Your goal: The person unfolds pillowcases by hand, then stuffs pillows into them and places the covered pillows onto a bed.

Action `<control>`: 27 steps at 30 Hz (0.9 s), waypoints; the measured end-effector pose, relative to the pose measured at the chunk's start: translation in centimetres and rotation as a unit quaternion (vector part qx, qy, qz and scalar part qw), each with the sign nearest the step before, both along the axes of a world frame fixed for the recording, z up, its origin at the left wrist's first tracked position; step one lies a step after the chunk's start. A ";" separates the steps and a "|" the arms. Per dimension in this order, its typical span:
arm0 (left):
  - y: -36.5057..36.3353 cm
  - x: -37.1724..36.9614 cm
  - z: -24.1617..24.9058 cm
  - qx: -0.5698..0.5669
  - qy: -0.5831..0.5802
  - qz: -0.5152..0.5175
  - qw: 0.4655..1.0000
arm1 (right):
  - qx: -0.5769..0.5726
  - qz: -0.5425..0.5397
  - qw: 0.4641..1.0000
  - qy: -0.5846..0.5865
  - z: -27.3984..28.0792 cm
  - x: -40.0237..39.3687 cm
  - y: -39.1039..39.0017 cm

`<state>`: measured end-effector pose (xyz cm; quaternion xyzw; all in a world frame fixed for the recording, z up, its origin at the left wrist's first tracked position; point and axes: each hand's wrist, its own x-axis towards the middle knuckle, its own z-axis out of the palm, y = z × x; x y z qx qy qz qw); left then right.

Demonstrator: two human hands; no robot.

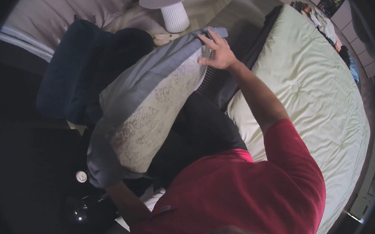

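A: Where is the pillow (153, 114) against the hands?

B: It stands on end between the person's arms, tilted, with its top corner up by the right hand (218, 51). That hand lies on the top corner, fingers spread over the grey case (170, 57), thumb on the near side, so it is pressed on the cloth rather than closed into a fist.

A: And the left hand?

B: Its forearm (125, 201) runs up under the pillow's lower end, but the hand itself is hidden behind the cloth. I cannot tell whether it grips or lies flat.

A: How far on is the case?

B: The grey case covers the left long side and the bottom end; the pale patterned face of the pillow shows bare on the right.

A: What is around it?

B: The bed (319, 104) with a pale green quilt lies just to the right. A dark blue chair (73, 74) stands behind the pillow on the left, and a white round table (171, 7) is well beyond it. A dark nightstand (31, 171) is at lower left.

A: Any writing or labels?

B: None I can read. The small tab on the red shirt (251, 195) is too blurred to make out.
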<state>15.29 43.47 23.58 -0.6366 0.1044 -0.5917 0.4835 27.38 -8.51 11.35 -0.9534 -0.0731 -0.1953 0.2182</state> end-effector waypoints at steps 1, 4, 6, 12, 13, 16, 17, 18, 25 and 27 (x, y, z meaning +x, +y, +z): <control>3.0 -0.8 -2.4 -0.040 -0.015 0.007 0.999 | 0.007 0.006 0.999 0.039 1.1 0.7 -0.1; 10.2 -3.2 -8.0 -0.131 -0.051 0.024 0.990 | 0.012 0.033 0.996 0.080 2.4 3.0 0.1; 11.7 -4.1 -9.0 -0.180 -0.074 0.035 0.980 | 0.000 0.061 0.997 0.052 2.2 5.0 0.7; 10.0 -3.4 -5.4 -0.420 0.486 0.073 0.763 | -0.079 0.091 0.992 -0.043 3.5 7.1 2.5; 7.7 -4.4 -3.1 -0.524 0.398 -0.020 0.752 | -0.068 0.091 0.992 -0.049 4.8 6.7 2.3; 2.0 -4.4 6.9 -0.635 0.284 -0.092 0.712 | -0.067 0.082 0.989 -0.102 12.3 5.8 3.1; -0.1 -4.4 11.3 -0.615 0.333 -0.026 0.714 | -0.081 0.065 0.985 -0.137 15.6 5.0 3.3; -0.2 -3.8 14.5 -0.605 0.358 0.009 0.711 | -0.088 0.057 0.983 -0.153 19.1 4.0 3.5; 9.8 0.6 7.2 -0.963 0.110 -0.181 0.166 | -0.173 0.043 0.984 -0.005 31.4 1.0 3.7; 11.3 2.8 1.0 -0.957 0.185 0.011 0.225 | -0.152 0.084 0.983 0.053 26.6 2.3 3.1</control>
